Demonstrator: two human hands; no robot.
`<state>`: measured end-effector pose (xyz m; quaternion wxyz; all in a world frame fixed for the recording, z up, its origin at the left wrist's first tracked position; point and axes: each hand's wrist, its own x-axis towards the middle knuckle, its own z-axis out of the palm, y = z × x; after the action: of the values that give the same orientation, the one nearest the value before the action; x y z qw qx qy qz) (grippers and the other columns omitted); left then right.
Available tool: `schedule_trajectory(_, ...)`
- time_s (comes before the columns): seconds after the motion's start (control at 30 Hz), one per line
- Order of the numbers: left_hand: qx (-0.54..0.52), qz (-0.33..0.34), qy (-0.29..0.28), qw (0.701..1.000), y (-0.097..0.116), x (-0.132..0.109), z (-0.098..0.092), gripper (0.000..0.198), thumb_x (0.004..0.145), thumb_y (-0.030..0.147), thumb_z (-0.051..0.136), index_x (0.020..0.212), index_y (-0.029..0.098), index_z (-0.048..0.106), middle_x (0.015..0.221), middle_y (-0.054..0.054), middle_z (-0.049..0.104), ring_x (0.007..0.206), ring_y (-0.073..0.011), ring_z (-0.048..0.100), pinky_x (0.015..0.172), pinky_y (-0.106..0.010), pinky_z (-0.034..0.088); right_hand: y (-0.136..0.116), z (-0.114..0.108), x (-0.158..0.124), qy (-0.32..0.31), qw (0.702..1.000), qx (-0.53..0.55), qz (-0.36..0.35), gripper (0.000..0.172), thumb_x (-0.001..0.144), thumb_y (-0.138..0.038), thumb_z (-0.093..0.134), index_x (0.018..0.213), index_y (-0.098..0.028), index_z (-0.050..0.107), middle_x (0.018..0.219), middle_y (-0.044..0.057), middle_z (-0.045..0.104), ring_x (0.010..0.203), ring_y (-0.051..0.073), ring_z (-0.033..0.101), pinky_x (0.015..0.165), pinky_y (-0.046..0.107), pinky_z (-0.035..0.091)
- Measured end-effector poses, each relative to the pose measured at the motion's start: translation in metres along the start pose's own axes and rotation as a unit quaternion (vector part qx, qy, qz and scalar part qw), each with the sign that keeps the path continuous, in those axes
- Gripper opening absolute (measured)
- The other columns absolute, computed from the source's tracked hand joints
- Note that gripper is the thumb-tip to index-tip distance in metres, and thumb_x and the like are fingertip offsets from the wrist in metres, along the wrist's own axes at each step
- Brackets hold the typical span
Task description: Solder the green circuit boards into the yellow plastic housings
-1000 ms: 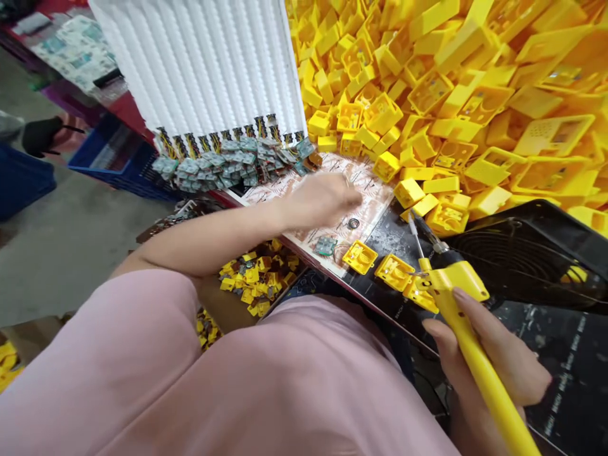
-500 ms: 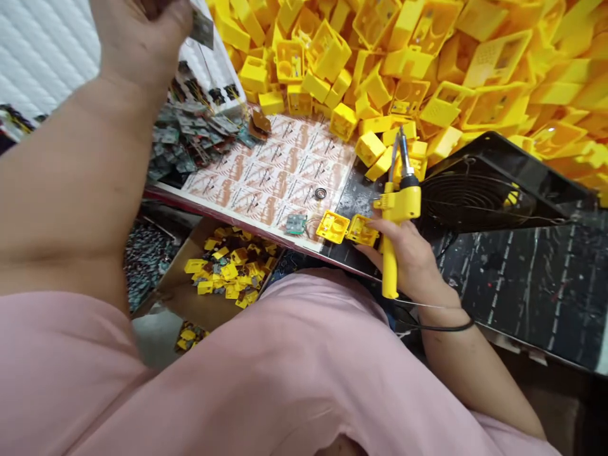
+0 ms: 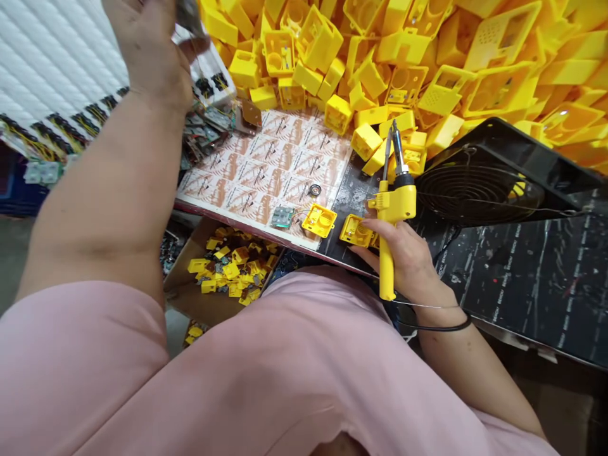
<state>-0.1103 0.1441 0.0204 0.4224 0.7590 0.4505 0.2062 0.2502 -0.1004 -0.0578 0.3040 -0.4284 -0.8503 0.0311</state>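
In the head view's upper left, my left hand point(image 3: 154, 54) is closed on a grey circuit board point(image 3: 189, 16), blurred and partly cut off by the frame. My right hand point(image 3: 406, 250) grips a yellow soldering gun point(image 3: 389, 253), its tip pointing up and away. The same hand pinches a small open yellow case point(image 3: 355, 230) between thumb and fingers at the table's front edge. Just left of it lies another open yellow case point(image 3: 319, 220), wired to a small circuit board point(image 3: 283, 216). A round black part point(image 3: 314, 190) rests behind them.
Yellow housings point(image 3: 318, 41) are heaped across the back. A black fan point(image 3: 489, 183) stands at right. Loose circuit boards point(image 3: 206, 130) pile up near my left forearm, beside white ribbed foam point(image 3: 52, 57) with wired parts. Below the table edge sits a cardboard box point(image 3: 190, 301) of yellow pieces.
My left forearm has swung to the right, with the board still in hand. The wired case and its board have shifted left, widening the gap to the case in my right hand.
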Motion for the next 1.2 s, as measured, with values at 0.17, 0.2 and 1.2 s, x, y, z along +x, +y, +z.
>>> schedule_trajectory(0.17, -0.102, -0.005, 0.095, 0.99, -0.001, -0.019, 0.002, 0.099, 0.059, 0.1, 0.077, 0.132, 0.038, 0.052, 0.101, 0.026, 0.077, 0.114, -0.0111, 0.056, 0.115, -0.048, 0.058, 0.001, 0.005, -0.003, 0.009, 1.0, -0.005, -0.004, 0.048, 0.102, -0.033, 0.074, 0.146, -0.028, 0.055, 0.104, 0.004, 0.075, 0.088, 0.023, 0.074, 0.078, 0.034, 0.062)
schedule_trajectory(0.2, -0.145, 0.0, 0.124, 0.982, 0.0, -0.025, 0.002, 0.092, 0.06, 0.091, 0.086, 0.128, 0.039, 0.053, 0.098, 0.03, 0.075, 0.105, -0.0077, 0.055, 0.115, -0.044, 0.057, 0.001, 0.006, -0.003, 0.009, 1.0, -0.003, -0.002, 0.048, 0.102, -0.033, 0.073, 0.147, -0.029, 0.054, 0.103, 0.004, 0.075, 0.089, 0.022, 0.074, 0.078, 0.034, 0.062)
schedule_trajectory(1.2, 0.426, -0.008, -0.096, 0.9, 0.07, -0.049, 0.101, 0.047, 0.09, 0.045, 0.063, 0.129, 0.023, 0.079, 0.116, -0.011, 0.078, 0.111, -0.0314, 0.071, 0.108, -0.046, 0.053, 0.003, -0.023, -0.017, 0.074, 0.996, -0.043, -0.006, 0.07, 0.094, -0.035, 0.084, 0.155, -0.032, 0.049, 0.107, 0.003, 0.08, 0.085, 0.022, 0.077, 0.079, 0.036, 0.064)
